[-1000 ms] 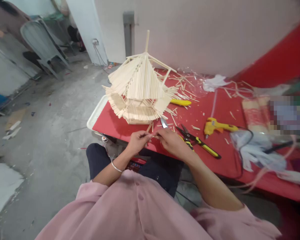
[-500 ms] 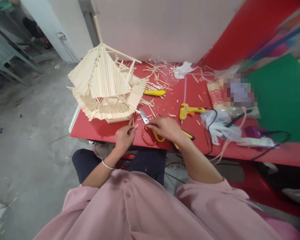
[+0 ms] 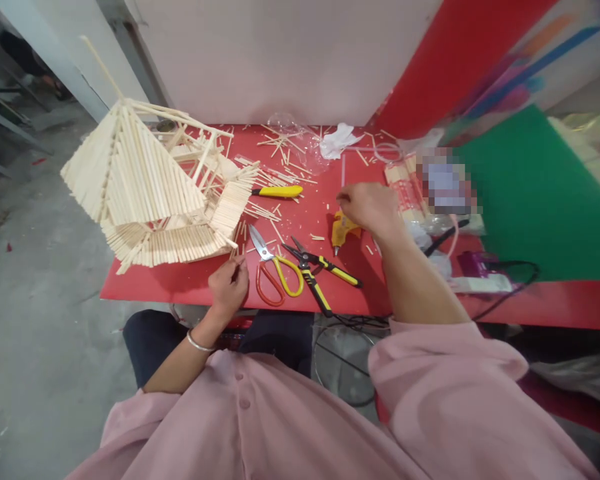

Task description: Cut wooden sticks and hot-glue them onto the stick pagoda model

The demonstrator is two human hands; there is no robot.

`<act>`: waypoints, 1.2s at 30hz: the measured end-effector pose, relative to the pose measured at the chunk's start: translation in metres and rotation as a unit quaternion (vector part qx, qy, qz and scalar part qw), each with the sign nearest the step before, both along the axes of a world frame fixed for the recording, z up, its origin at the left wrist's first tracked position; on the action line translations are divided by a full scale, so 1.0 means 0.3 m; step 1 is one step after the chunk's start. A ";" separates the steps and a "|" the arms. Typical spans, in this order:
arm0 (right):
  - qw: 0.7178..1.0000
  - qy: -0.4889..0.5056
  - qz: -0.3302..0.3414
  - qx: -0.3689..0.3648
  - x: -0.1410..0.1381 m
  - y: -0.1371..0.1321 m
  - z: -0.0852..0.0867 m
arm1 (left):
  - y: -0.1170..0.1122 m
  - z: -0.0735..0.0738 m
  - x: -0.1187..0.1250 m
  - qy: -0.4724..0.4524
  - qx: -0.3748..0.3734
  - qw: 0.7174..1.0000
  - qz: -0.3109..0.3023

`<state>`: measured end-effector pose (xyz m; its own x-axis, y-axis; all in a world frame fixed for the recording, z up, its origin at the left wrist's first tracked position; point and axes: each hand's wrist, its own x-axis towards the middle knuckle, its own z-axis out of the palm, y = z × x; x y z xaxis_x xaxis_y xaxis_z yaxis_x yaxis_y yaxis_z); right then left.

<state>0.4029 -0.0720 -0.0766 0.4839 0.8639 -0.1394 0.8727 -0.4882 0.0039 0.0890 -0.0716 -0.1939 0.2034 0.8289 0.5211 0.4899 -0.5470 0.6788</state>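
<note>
My left hand (image 3: 229, 287) rests at the near edge of the red table (image 3: 180, 280), fingers pinched on a short wooden stick. My right hand (image 3: 370, 207) reaches forward over the yellow glue gun (image 3: 341, 231), fingers curled at the gun's top; I cannot make out whether it grips it. A stick-built house model (image 3: 145, 193) with a sloped roof stands at the table's left. Orange-and-yellow scissors (image 3: 273, 267) and yellow-handled snips (image 3: 317, 270) lie between my hands.
A yellow-handled knife (image 3: 277, 192), loose sticks, clear plastic and a white tissue (image 3: 340, 139) lie toward the back. Packets of sticks (image 3: 405, 190), cables and a green sheet (image 3: 530, 200) fill the right. Concrete floor drops off left of the table.
My right hand let go of the scissors, which now lie on the table, and moved forward to the glue gun. My view shifted right; the left hand kept its stick.
</note>
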 end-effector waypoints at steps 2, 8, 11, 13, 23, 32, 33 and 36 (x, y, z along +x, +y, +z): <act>1.000 0.018 -0.004 0.003 0.048 0.040 -0.009 | 0.000 0.010 0.003 0.000 0.039 0.999 -0.019; 0.997 0.067 -0.011 -0.049 0.096 0.152 -0.109 | 0.022 0.073 0.081 -0.013 0.042 0.996 -0.072; 0.996 0.077 -0.015 -0.042 0.069 0.177 -0.129 | 0.017 0.111 0.127 -0.043 0.008 0.994 -0.105; 0.994 0.104 0.005 -0.021 0.034 0.164 -0.103 | -0.001 0.138 0.147 -0.077 -0.039 0.988 -0.127; 0.794 0.493 0.178 0.309 -0.319 -0.205 -0.011 | -0.102 0.312 0.127 -0.339 -0.494 0.757 -0.260; 0.789 0.463 0.216 0.340 -0.556 -0.234 0.035 | -0.127 0.410 -0.069 -0.421 -0.486 0.739 -0.199; 0.815 0.415 0.224 0.336 -0.556 -0.236 0.044 | -0.133 0.419 -0.094 -0.425 -0.481 0.744 -0.186; 0.913 0.205 0.183 0.303 -0.472 -0.218 0.037 | -0.139 0.444 -0.153 -0.437 -0.448 0.765 -0.151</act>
<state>0.2614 -0.1375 -0.0656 0.1614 0.9361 0.3125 0.8456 0.0321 -0.5328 0.0432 -0.1133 -0.0608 0.3550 0.9171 -0.1814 -0.4229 0.3306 0.8437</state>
